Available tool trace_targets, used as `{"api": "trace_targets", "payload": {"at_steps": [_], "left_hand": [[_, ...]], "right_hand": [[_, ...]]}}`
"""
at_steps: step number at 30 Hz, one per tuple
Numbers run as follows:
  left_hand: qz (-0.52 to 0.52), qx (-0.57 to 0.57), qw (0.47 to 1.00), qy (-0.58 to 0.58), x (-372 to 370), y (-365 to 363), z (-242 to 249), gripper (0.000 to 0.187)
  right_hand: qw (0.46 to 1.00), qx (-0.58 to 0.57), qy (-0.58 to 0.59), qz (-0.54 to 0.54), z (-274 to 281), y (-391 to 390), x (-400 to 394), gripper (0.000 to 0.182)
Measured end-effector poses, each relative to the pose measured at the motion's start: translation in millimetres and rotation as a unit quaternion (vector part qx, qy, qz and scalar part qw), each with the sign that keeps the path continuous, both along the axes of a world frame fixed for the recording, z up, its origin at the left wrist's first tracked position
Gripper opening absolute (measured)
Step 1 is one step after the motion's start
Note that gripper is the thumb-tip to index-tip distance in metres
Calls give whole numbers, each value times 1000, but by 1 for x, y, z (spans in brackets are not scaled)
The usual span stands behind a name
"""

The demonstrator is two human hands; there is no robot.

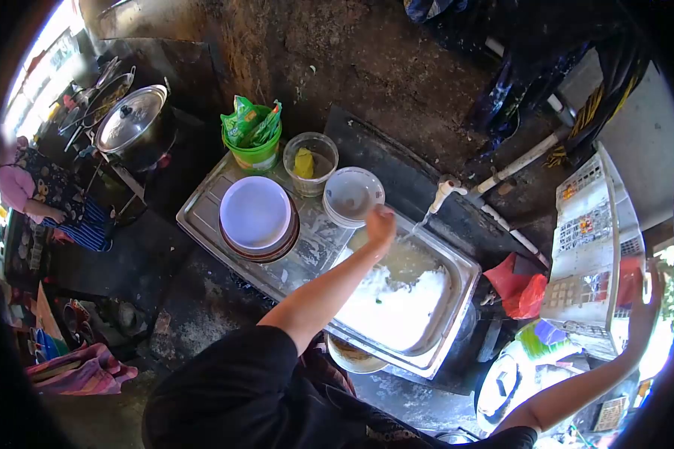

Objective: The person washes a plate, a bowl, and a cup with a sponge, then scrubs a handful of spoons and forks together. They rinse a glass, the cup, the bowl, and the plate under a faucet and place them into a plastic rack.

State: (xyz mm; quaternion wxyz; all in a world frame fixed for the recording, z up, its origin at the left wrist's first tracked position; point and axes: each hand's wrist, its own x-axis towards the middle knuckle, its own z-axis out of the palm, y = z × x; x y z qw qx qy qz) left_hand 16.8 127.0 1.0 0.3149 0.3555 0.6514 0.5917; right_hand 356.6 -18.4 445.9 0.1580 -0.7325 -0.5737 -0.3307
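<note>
My left hand (382,225) is at the rim of a stack of white bowls (352,193) on the drainboard; its fingers are closed, and what they grip is hard to make out. Far to the right, my right hand (648,280) is raised beside a white plastic rack (586,224), near a red thing (630,280). Its fingers are blurred by glare. Below my left forearm the sink basin (468,273) holds water and white suds (404,303). Water runs from the white tap (445,196).
Lilac plates (254,212) are stacked on the drainboard (202,202), with a clear tub (311,161) and a green bucket (256,156) behind. A lidded pot (132,123) stands at the upper left, near another person (52,187). A red bag (523,290) lies right of the sink.
</note>
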Motion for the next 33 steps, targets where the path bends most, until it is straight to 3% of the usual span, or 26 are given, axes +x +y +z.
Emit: {"api": "trace_targets", "payload": {"at_steps": [1, 3, 5, 6, 7, 8, 9, 10, 12, 13, 14, 16, 19, 23, 25, 27, 28, 29, 31, 33], "left_hand": [[5, 3, 1000, 4, -16, -3, -4, 13], [152, 9, 988, 13, -43, -14, -13, 20], [200, -29, 977, 63, -65, -18, -8, 28], [235, -68, 964, 103, -75, -16, -6, 37], [258, -63, 958, 108, -85, -13, -5, 37], [239, -90, 956, 142, -92, -10, -5, 41], [220, -117, 953, 172, -98, -6, -4, 45], [238, -114, 949, 175, -105, -5, -2, 45], [142, -184, 968, 100, -113, -5, 8, 46], [154, -180, 966, 100, -115, -5, 16, 46], [120, -223, 964, 83, -118, -7, 25, 46], [74, -281, 955, 61, -127, -1, 16, 46], [93, -286, 952, 58, -127, 0, 15, 40], [80, -251, 962, 68, -122, -2, 20, 34], [73, -198, 973, 89, -113, -7, 27, 35], [89, -124, 980, 129, -99, -7, 23, 36], [69, -113, 989, 59, -93, -12, 35, 34], [12, -104, 992, 64, -88, -9, 27, 34], [-43, -54, 997, 40, -73, -9, 36, 35], [-144, -144, 979, -6, -66, -9, 66, 36]], "right_hand": [[1000, 3, 4, 5, -2, -2, -21, 38], [983, 106, -63, 138, -13, -12, -81, 35], [925, 54, 71, 369, -63, -2, -151, 27], [890, -3, 274, 364, -101, 9, -205, 20], [909, -97, 146, 379, -121, 24, -238, 13], [844, -150, 209, 470, -163, 54, -257, 11], [763, -273, 346, 473, -221, 89, -268, 15], [759, -275, 359, 468, -299, 131, -275, 23], [856, -211, 243, 404, -428, 194, -291, 30], [891, -162, 188, 381, -457, 207, -297, 31], [886, -159, 189, 393, -460, 207, -302, 31], [891, -206, 285, 286, -459, 205, -316, 32], [918, -188, 262, 230, -451, 201, -325, 31], [898, -200, 286, 270, -454, 210, -314, 30], [847, -224, 395, 277, -460, 216, -308, 24], [830, -245, 416, 278, -462, 219, -291, 25], [816, -263, 437, 273, -462, 217, -281, 27], [815, -266, 437, 273, -467, 212, -268, 27], [558, -280, 714, 318, -476, 201, -239, 34], [531, -260, 762, 265, -469, 193, -217, 34]]}}
